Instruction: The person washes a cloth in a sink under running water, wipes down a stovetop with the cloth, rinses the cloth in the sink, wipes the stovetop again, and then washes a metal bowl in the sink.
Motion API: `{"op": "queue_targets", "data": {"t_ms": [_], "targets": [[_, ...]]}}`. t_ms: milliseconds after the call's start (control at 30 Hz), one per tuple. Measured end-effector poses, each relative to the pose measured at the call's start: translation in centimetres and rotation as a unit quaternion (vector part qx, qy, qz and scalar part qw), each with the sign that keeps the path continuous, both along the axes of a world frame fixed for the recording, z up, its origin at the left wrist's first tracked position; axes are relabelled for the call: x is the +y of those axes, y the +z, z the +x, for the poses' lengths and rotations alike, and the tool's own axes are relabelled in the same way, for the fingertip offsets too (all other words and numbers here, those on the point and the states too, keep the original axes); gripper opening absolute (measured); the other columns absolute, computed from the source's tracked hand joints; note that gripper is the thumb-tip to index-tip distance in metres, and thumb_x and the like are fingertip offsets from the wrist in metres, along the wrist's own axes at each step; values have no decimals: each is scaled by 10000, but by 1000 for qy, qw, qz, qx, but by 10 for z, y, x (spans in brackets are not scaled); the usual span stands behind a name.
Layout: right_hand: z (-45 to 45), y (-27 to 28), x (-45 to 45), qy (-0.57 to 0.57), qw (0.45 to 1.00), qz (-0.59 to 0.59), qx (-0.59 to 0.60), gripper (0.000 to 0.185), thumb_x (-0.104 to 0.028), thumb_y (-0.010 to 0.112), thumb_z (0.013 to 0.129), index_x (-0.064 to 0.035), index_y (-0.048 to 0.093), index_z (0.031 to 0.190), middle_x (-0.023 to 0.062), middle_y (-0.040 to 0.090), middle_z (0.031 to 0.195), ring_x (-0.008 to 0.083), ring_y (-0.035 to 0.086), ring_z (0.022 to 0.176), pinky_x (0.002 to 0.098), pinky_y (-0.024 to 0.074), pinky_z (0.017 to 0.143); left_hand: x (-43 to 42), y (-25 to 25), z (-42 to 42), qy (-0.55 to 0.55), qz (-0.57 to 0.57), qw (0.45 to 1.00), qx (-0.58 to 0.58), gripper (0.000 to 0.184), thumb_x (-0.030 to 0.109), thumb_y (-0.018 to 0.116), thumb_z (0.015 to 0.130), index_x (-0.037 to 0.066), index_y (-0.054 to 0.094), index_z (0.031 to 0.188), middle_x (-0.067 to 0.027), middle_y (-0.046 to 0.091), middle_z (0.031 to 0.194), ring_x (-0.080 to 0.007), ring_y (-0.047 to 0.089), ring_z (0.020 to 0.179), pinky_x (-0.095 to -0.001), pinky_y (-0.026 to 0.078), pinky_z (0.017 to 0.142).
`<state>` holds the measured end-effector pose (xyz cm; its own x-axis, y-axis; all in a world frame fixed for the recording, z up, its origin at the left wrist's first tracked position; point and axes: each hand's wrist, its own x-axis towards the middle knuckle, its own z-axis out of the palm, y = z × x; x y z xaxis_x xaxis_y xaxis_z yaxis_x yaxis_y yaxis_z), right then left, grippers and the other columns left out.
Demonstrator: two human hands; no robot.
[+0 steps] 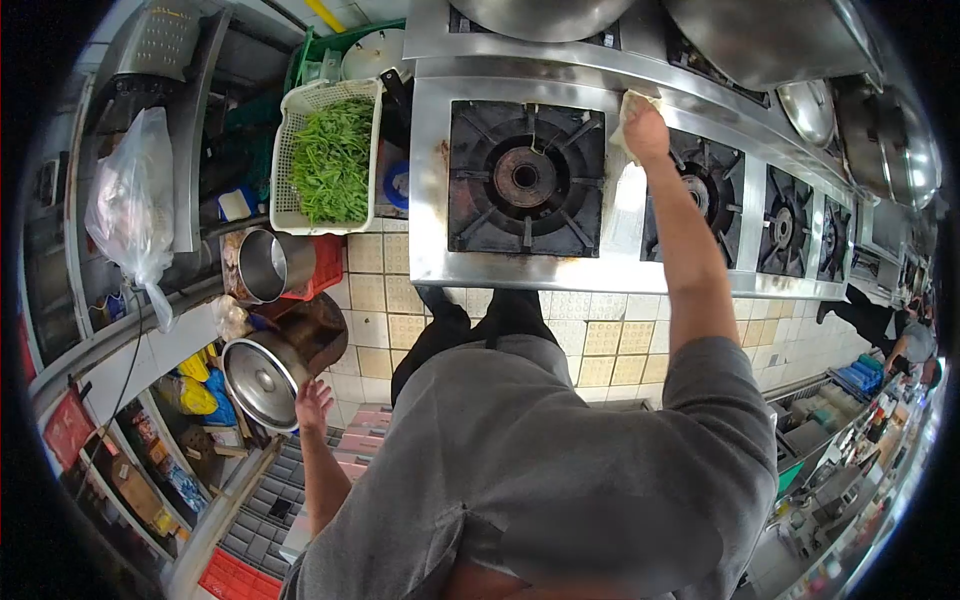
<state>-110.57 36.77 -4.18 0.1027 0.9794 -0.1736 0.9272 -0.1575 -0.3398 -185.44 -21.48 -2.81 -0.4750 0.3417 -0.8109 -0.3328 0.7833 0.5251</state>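
Grey shirt (pixel 560 430), mine, fills the foreground below the steel stove (pixel 430 180), whose leftmost front burner (pixel 525 175) lies to the left of my outstretched right arm (pixel 698 265). Beside the steel lid (pixel 262 382), my left hand (pixel 314 402) is empty, its fingers apart, contact unclear; my right hand (pixel 646 130), the nearer one, is clamped on the pale cloth (pixel 632 100), which lies directly beneath it at the far end of the strip (pixel 626 235) between two burners, long axis seemingly front to back.
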Motion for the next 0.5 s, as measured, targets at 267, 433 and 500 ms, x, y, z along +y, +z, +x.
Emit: {"op": "queue_targets", "data": {"t_ms": [267, 433, 500], "targets": [[12, -47, -38, 214, 961, 177, -12, 575, -4, 473, 877, -85, 499, 1445, 174, 497, 1492, 320, 389, 1444, 436, 257, 1235, -4, -8, 69, -272, -106, 956, 41, 459, 261, 572, 996, 148, 494, 1435, -52, 664, 1193, -188, 633, 964, -422, 496, 806], [9, -39, -97, 257, 954, 155, 22, 607, 29, 471, 852, -92, 504, 1446, 154, 510, 1488, 299, 401, 1442, 423, 242, 1248, -7, -2, 99, -296, -63, 950, 76, 417, 302, 585, 1014, 135, 549, 1395, -50, 674, 1150, -172, 636, 948, -359, 500, 762], [7, -30, -127, 252, 955, 151, 30, 642, 60, 474, 812, -75, 516, 1439, 162, 519, 1472, 304, 417, 1430, 426, 253, 1244, 2, 9, 108, -307, -64, 945, 96, 416, 316, 590, 1025, 133, 546, 1396, -43, 669, 1159, -176, 641, 962, -352, 498, 790]]}}
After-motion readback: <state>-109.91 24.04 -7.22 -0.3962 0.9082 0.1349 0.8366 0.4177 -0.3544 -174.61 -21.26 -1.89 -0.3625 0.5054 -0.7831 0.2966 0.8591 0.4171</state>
